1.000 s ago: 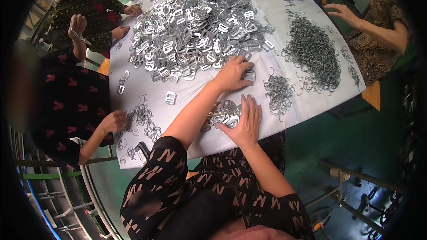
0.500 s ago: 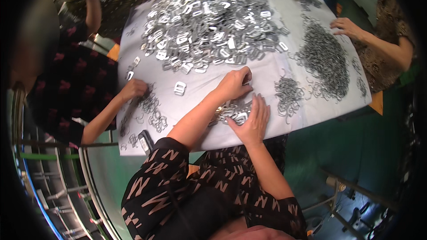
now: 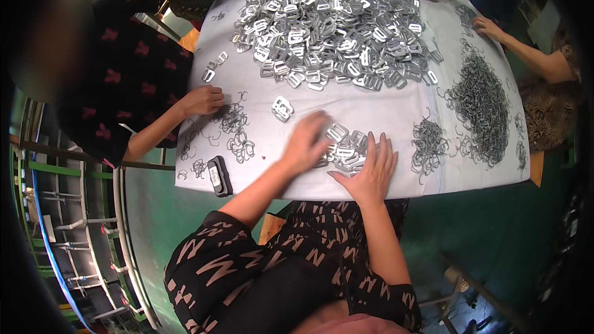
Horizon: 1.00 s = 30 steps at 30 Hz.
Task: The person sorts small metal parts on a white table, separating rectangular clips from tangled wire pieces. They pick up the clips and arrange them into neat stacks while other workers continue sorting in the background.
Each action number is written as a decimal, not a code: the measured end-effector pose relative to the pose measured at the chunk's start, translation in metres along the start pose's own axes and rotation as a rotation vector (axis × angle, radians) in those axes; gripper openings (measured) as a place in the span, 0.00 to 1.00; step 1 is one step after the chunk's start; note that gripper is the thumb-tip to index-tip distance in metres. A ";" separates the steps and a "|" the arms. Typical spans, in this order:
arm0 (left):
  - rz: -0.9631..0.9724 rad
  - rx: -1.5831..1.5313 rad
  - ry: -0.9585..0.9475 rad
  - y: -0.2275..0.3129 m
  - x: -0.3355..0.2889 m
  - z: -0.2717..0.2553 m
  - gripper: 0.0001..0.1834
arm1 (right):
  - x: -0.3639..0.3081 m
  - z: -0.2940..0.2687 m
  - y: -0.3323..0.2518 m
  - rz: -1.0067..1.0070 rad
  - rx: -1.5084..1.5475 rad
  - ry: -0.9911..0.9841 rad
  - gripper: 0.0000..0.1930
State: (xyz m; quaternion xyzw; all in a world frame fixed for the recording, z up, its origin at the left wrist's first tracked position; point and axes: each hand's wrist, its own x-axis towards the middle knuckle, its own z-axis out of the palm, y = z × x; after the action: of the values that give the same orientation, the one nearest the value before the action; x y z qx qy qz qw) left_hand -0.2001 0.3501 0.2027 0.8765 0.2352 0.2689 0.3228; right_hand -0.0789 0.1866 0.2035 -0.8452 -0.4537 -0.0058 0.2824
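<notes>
A small pile of flat silver metal buckles [image 3: 348, 153] lies on the white-covered table, close to its near edge. My right hand [image 3: 374, 173] rests at the pile's right side, fingers stretched out and thumb spread toward the buckles. Smeared by motion, my left hand [image 3: 304, 143] is at the pile's left side; whether its fingers hold anything does not show. Beyond it, to the left, lie a few overlapping buckles [image 3: 283, 109] apart from the rest. A large heap of similar buckles [image 3: 328, 31] covers the far middle of the table.
To the right lie a big heap of bent wire hooks [image 3: 481, 111] and a smaller one [image 3: 429, 147]. More hooks [image 3: 238, 130] are scattered at left, near a black device [image 3: 219, 176] at the edge. Co-workers' hands [image 3: 204, 100] reach in from left, far side and right.
My left hand has moved left and toward me, uncovering more of the small pile. My right hand stays beside the buckles, fingers spread. The whole view has shifted.
</notes>
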 end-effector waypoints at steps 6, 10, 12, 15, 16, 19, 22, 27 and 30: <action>0.067 -0.320 -0.192 0.039 0.017 0.061 0.32 | 0.000 0.010 0.007 -0.020 -0.017 0.124 0.54; -0.026 -0.560 -0.101 0.038 0.041 0.041 0.24 | 0.004 0.001 0.011 0.067 -0.019 0.135 0.53; 0.022 0.071 0.272 -0.004 0.059 0.025 0.18 | 0.005 0.003 0.017 0.080 -0.023 0.151 0.53; -0.300 0.589 0.333 -0.056 0.087 -0.010 0.22 | 0.004 0.004 0.014 0.058 -0.055 0.141 0.53; -0.280 0.598 0.280 -0.065 0.091 -0.019 0.23 | 0.004 0.003 0.012 0.052 -0.054 0.122 0.53; -0.343 0.522 0.130 -0.054 0.093 -0.032 0.26 | 0.003 0.000 0.009 0.046 -0.058 0.078 0.53; -0.391 0.423 0.109 -0.026 0.082 -0.041 0.26 | 0.001 0.001 0.010 0.045 -0.066 0.074 0.53; -0.493 0.653 0.011 -0.017 0.053 -0.071 0.26 | 0.000 0.004 0.012 0.041 -0.085 0.073 0.54; -0.318 0.485 0.045 -0.034 0.059 -0.058 0.27 | 0.000 0.004 0.012 0.036 -0.080 0.085 0.53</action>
State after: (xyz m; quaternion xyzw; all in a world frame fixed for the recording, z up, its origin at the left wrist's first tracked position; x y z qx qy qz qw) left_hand -0.2006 0.4331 0.2351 0.8740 0.4340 0.1701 0.1368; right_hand -0.0702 0.1835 0.1944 -0.8629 -0.4253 -0.0546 0.2675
